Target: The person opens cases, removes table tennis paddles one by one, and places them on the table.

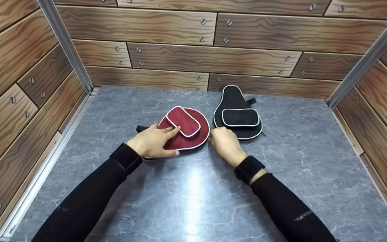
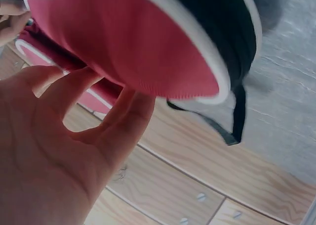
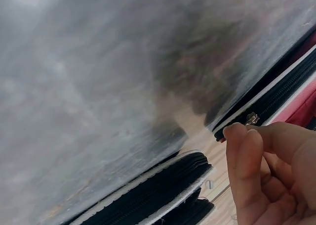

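Observation:
A red paddle case (image 1: 202, 137) with white piping and a small front pocket (image 1: 184, 121) lies on the grey table. My left hand (image 1: 154, 141) rests over its narrow end, fingers spread, one fingertip on the pocket's edge. In the left wrist view the fingers (image 2: 131, 118) bear against the red cloth, and a black strap loop (image 2: 237, 118) hangs off the case. At the case's rounded right end, my right hand (image 1: 226, 143) pinches the zipper pull (image 3: 252, 119) between thumb and forefinger. The zipper runs along the black side wall.
Just right of the red case lies a black paddle case (image 1: 231, 99), also white-piped, its narrow end toward the back wall. My right hand overlaps its lower left edge. Wood-patterned panels (image 1: 166, 27) enclose the grey marbled table (image 1: 301, 188) at the back and sides.

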`<state>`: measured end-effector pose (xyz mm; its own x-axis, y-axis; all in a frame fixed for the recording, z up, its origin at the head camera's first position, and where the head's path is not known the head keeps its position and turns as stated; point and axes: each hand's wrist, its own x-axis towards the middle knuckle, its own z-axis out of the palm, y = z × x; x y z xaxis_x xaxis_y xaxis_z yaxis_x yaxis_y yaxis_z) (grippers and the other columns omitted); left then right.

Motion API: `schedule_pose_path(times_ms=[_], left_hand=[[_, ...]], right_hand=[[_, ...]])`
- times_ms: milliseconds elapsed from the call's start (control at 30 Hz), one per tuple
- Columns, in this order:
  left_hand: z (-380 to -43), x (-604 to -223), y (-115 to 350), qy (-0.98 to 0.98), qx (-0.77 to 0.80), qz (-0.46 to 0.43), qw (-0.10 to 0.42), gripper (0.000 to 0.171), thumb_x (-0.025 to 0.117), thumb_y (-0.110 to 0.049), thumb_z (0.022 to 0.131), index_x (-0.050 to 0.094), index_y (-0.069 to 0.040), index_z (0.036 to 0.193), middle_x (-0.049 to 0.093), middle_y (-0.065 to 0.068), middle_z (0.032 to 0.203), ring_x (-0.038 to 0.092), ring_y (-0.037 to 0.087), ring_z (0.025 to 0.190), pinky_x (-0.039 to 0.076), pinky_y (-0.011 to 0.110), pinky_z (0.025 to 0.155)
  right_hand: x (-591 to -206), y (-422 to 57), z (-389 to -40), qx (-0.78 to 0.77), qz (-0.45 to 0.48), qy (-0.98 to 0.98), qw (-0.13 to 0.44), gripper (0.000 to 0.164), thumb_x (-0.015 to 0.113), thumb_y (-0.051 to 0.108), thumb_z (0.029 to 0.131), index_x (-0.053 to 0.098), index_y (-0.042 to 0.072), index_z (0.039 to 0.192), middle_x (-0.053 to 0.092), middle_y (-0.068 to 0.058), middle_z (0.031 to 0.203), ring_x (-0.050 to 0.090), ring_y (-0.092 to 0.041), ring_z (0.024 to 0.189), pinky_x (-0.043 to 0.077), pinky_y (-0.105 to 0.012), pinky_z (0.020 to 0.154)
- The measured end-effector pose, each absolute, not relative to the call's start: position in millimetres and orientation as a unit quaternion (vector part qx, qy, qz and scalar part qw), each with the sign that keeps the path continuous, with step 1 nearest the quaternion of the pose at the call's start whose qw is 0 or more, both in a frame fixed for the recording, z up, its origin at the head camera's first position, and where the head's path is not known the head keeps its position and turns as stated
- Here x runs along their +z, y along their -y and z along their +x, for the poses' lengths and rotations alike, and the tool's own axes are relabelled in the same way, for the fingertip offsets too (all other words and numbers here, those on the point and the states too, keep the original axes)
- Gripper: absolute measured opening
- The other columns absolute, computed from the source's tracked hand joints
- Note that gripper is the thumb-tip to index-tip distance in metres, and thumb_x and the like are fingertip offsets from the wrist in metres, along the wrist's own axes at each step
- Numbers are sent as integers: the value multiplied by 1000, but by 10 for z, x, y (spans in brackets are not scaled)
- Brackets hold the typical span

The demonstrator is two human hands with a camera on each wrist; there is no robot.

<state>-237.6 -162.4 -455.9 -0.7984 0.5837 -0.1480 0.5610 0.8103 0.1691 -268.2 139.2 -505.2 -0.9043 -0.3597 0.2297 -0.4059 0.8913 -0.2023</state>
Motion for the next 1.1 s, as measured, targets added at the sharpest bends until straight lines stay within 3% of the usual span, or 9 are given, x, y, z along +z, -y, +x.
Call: schedule_pose_path(times_ms=[167, 300, 433, 633, 733, 833, 933, 1100], left_hand=[[-2244, -4478, 1565, -939, 61, 318, 112, 94, 68, -63, 110, 39, -13, 184, 57, 24, 178, 56, 37, 170, 33, 73, 144], [-2153, -4433, 1517, -932, 58, 339, 116, 90, 70, -62, 110, 47, -13, 181, 61, 23, 176, 58, 37, 168, 38, 64, 143], [-2094, -4381, 1502, -922, 45, 366, 117, 84, 74, -59, 109, 55, -14, 177, 61, 18, 177, 58, 39, 167, 43, 60, 142], [-2133, -4335, 1529, -904, -15, 422, 62, 67, 81, -53, 106, 70, -20, 164, 75, 10, 162, 70, 37, 152, 63, 60, 120], [-2227, -4344, 1541, -887, -37, 459, 19, 63, 85, -55, 103, 75, -23, 157, 79, 5, 154, 73, 32, 144, 67, 56, 112], [-2333, -4370, 1550, -875, -37, 483, -4, 76, 89, -60, 97, 70, -26, 162, 73, 4, 162, 68, 31, 151, 63, 57, 119], [-2431, -4407, 1544, -869, -27, 494, -2, 97, 92, -68, 91, 59, -28, 173, 57, 6, 181, 55, 32, 168, 51, 61, 135], [-2559, -4492, 1484, -864, -20, 503, 27, 117, 91, -75, 86, 45, -28, 183, 35, 7, 195, 32, 32, 183, 31, 64, 148]], right_hand=[[-5250, -1457, -2819, 134, 205, 963, 114, 16, 73, 1, 98, 80, 4, 84, 85, -27, 94, 85, -52, 89, 66, -68, 73], [-5497, -1515, -2989, 121, 212, 959, 147, 15, 71, 3, 93, 76, 7, 79, 84, -23, 89, 85, -47, 81, 59, -67, 59], [-5365, -1486, -2914, 138, 199, 961, 133, 15, 71, 2, 94, 76, 5, 81, 83, -26, 90, 84, -51, 84, 60, -69, 63], [-5206, -1442, -2808, 143, 193, 962, 126, 15, 72, 3, 98, 76, 3, 84, 83, -28, 92, 84, -51, 85, 63, -69, 67], [-5213, -1426, -2828, 137, 189, 965, 117, 15, 73, 4, 100, 77, 1, 85, 83, -28, 94, 85, -52, 87, 63, -70, 68], [-5437, -1481, -2993, 133, 191, 965, 123, 15, 74, 8, 100, 77, 5, 85, 84, -26, 93, 85, -50, 86, 62, -69, 66], [-5634, -1537, -3129, 143, 197, 961, 130, 16, 75, 10, 100, 76, 7, 84, 84, -25, 92, 84, -51, 86, 62, -68, 66], [-5362, -1478, -2934, 149, 196, 963, 111, 15, 75, 7, 101, 77, 4, 86, 84, -28, 95, 84, -53, 89, 64, -68, 70]])
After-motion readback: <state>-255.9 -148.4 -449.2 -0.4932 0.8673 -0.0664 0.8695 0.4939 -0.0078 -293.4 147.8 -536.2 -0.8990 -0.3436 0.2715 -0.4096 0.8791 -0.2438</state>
